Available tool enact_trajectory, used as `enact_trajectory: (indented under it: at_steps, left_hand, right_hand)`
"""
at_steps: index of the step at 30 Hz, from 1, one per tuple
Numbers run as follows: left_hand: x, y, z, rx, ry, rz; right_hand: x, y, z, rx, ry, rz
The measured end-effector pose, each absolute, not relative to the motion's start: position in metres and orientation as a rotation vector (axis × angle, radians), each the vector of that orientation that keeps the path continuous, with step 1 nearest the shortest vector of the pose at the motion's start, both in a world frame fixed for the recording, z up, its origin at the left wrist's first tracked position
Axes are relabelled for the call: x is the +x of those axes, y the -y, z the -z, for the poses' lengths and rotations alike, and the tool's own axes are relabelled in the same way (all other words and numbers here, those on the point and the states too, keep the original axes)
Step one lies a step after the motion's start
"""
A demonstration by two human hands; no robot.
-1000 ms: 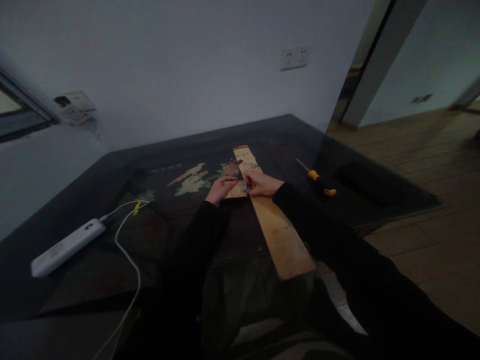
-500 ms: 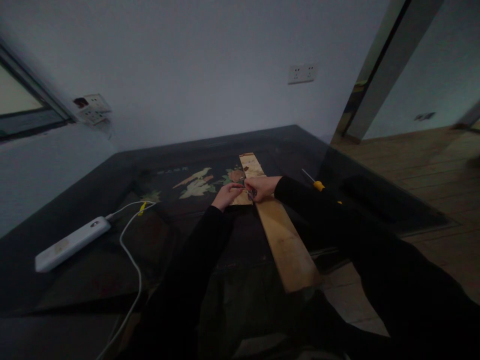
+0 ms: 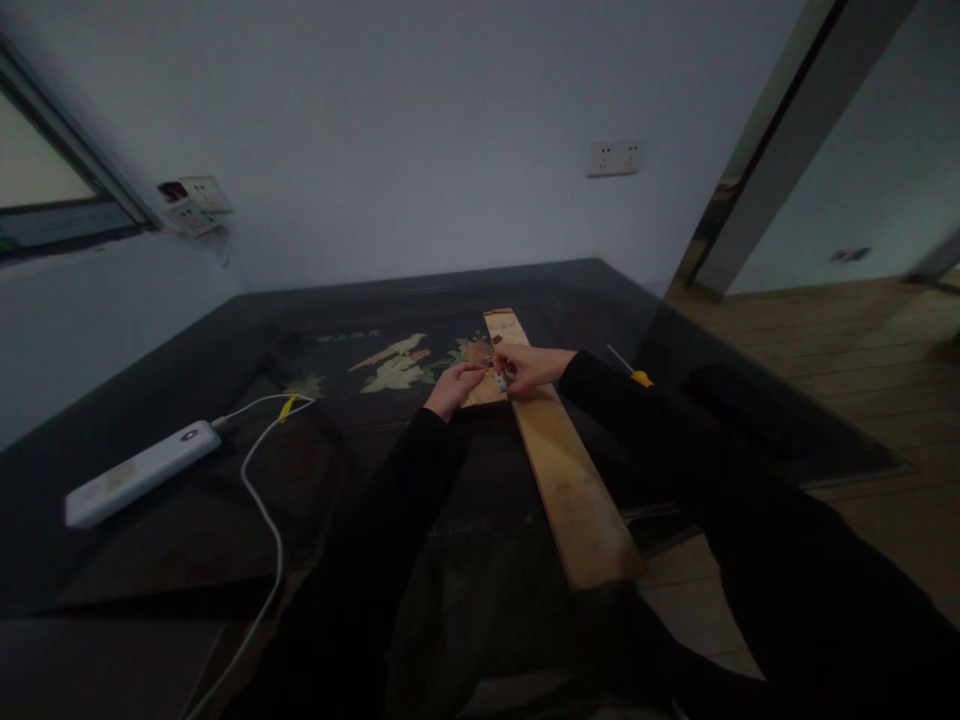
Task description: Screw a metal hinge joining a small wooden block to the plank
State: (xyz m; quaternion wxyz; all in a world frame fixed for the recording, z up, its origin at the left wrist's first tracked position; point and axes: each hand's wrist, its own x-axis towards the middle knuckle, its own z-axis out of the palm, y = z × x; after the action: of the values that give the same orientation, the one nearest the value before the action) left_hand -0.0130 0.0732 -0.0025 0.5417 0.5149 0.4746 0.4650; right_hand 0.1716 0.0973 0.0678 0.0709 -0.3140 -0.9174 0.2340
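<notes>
A long, narrow wooden board [image 3: 574,480] lies on the dark table, its near end jutting past the table's front edge. Against its left side, a shorter light wooden piece [image 3: 484,390] shows partly under my hands. My right hand [image 3: 534,367] is closed over the board, its fingertips around a small metallic piece [image 3: 503,380] whose kind I cannot make out. Just left of it, my left hand [image 3: 455,388] pinches at the shorter wooden piece, fingertips close to the metallic piece; what they grip is hidden.
A screwdriver with a yellow handle [image 3: 641,379] lies right of the board, partly behind my right sleeve. On the left are a white oblong device [image 3: 142,475] and its white cable [image 3: 279,540] with a yellow tag. The table's [image 3: 360,300] back edge meets a wall with sockets [image 3: 615,157].
My right hand has turned slightly and its fingers have shifted, so more of the metallic piece shows. My left hand stays nearly in place. The view has shifted a little.
</notes>
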Motion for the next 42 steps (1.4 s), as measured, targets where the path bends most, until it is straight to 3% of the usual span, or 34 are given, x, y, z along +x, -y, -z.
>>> enact_trajectory:
  at_steps: [4, 13, 23, 30, 42]
  left_hand:
    - [-0.011, -0.067, -0.001, 1.193, -1.064, -1.107]
    - [0.013, -0.049, -0.003, 1.284, -1.019, -1.116]
    - [0.02, -0.041, -0.015, 1.396, -1.075, -1.154]
    - [0.017, -0.043, -0.015, 1.582, -1.201, -1.201]
    - [0.019, -0.035, -0.022, 1.848, -1.22, -1.321]
  right_hand:
    - [0.181, -0.088, -0.06, -0.92, 2.579, -0.831]
    - [0.211, -0.053, -0.045, -0.972, 1.946, -1.505]
    - [0.199, -0.057, -0.033, -1.059, 1.656, -1.257]
    - [0.197, -0.051, -0.034, -1.073, 1.445, -1.334]
    - [0.188, -0.047, -0.035, -1.104, 1.409, -1.171]
